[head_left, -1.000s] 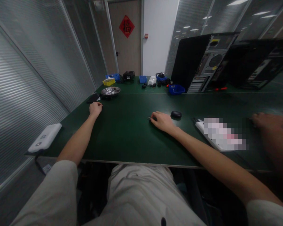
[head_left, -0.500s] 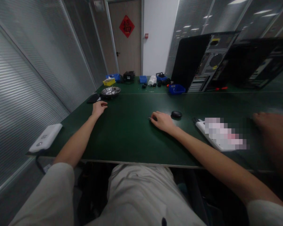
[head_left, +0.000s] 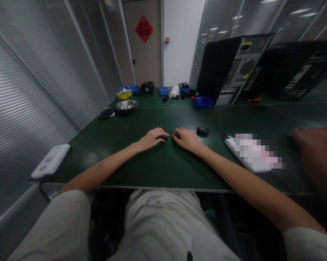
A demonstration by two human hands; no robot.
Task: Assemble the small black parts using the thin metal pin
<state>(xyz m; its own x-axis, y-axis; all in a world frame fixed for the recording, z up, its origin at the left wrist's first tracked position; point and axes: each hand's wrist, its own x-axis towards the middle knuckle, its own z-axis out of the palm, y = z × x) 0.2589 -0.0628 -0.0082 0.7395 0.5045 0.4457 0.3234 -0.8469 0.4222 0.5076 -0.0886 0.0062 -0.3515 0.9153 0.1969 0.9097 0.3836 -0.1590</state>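
My right hand (head_left: 187, 140) rests on the green table (head_left: 152, 166), its fingers closed around a small dark object (head_left: 177, 136). From it a thin, pale tip (head_left: 171, 135) sticks out toward the left; its kind is too small to tell. Just left of that tip is my left hand (head_left: 153, 138), thumb and fingertips drawn together close to it. What those fingertips hold, if anything, is too small to make out. Right behind my right hand lies a black rounded object like a computer mouse (head_left: 202, 131).
A metal bowl (head_left: 126, 106) of small parts stands back left, beside a black flat item (head_left: 106, 114). A white device (head_left: 50, 160) lies at the left edge. Blue bin (head_left: 202, 102) and computer tower (head_left: 223, 69) stand behind. At right is another person's hand (head_left: 312, 137).
My left hand has come from near the metal bowl, rightward across the table, to the thin tip at my right hand. My right hand has stayed in about the same place.
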